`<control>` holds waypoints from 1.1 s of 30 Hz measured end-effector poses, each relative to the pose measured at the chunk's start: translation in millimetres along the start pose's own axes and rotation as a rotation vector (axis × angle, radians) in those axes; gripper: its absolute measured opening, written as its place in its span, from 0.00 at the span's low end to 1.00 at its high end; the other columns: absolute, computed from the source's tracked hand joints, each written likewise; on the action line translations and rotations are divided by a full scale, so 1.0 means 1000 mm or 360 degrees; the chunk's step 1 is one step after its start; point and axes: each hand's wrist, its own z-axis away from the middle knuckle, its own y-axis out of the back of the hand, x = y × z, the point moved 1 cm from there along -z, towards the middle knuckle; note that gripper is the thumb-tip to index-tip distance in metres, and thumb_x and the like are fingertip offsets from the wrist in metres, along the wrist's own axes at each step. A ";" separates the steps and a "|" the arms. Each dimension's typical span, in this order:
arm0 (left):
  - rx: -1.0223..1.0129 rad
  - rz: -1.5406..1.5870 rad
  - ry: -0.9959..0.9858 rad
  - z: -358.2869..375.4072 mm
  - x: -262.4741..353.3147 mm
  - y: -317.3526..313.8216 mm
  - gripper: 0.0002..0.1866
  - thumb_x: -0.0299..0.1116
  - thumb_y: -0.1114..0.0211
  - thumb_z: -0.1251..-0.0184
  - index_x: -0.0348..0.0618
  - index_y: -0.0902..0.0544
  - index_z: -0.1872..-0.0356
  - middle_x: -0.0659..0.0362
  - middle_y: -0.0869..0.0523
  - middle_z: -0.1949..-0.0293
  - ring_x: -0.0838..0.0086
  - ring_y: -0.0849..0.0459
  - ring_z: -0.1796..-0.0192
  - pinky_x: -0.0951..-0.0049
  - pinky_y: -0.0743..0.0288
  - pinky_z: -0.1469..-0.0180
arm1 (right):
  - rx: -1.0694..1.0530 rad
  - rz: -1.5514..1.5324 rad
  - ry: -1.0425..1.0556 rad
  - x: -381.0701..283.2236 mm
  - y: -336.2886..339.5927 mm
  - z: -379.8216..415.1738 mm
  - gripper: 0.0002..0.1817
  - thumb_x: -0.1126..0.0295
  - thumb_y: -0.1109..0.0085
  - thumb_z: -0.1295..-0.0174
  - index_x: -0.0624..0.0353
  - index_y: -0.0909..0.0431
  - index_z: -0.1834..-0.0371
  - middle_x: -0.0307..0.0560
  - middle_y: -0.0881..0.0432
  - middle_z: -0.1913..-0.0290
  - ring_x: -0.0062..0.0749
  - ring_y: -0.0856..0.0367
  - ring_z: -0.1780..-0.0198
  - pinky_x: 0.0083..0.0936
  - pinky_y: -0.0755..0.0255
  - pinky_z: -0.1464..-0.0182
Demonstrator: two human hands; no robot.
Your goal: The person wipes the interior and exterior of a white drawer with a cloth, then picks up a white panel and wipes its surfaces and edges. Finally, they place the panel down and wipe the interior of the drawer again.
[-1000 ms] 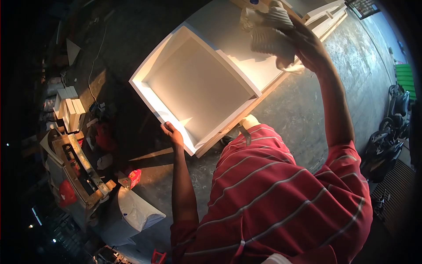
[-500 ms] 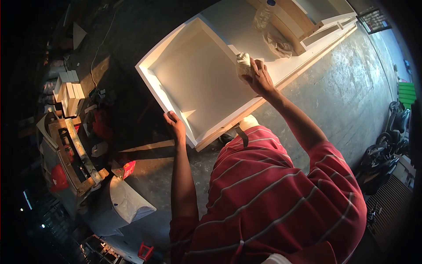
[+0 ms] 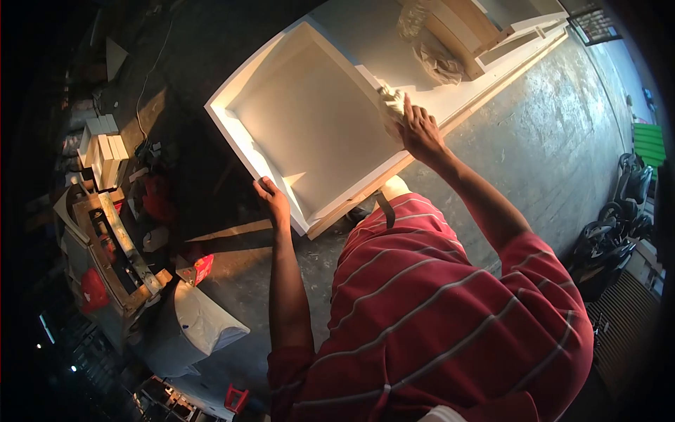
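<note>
A long white panel piece (image 3: 247, 144) with raised walls lies across the upper middle, its near edge bare wood. My left hand (image 3: 273, 200) grips the outer wall at its left end, thumb and fingers on the rim. With my right hand (image 3: 422, 132) I hold a pale crumpled cloth (image 3: 391, 102) against the divider wall near the front edge. Some of the cloth is hidden behind my fingers. Beyond it, a clear crumpled plastic bag (image 3: 437, 63) rests inside the piece beside a wooden part (image 3: 450, 32).
Wooden blocks (image 3: 109, 160) and a wooden frame (image 3: 119, 246) stand at the left, near a red box (image 3: 202, 269) and a white sheet-like cover (image 3: 204, 320). A red stool (image 3: 236, 399) is at the bottom. Motorcycles (image 3: 612, 228) stand at the right, below a green stack (image 3: 648, 146).
The piece has shifted slightly left and up in view. My right hand and the cloth sit a little lower along the divider. My left hand still grips the wall.
</note>
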 end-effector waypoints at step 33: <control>-0.0151 0.0099 0.0228 0.012 0.024 0.010 0.36 0.52 0.58 0.26 0.27 0.45 0.33 0.32 0.39 0.35 0.47 0.36 0.33 0.62 0.40 0.35 | 0.0082 -0.0090 0.0074 -0.013 -0.021 -0.092 0.34 0.61 0.47 0.36 0.68 0.48 0.33 0.64 0.35 0.39 0.53 0.35 0.38 0.46 0.36 0.42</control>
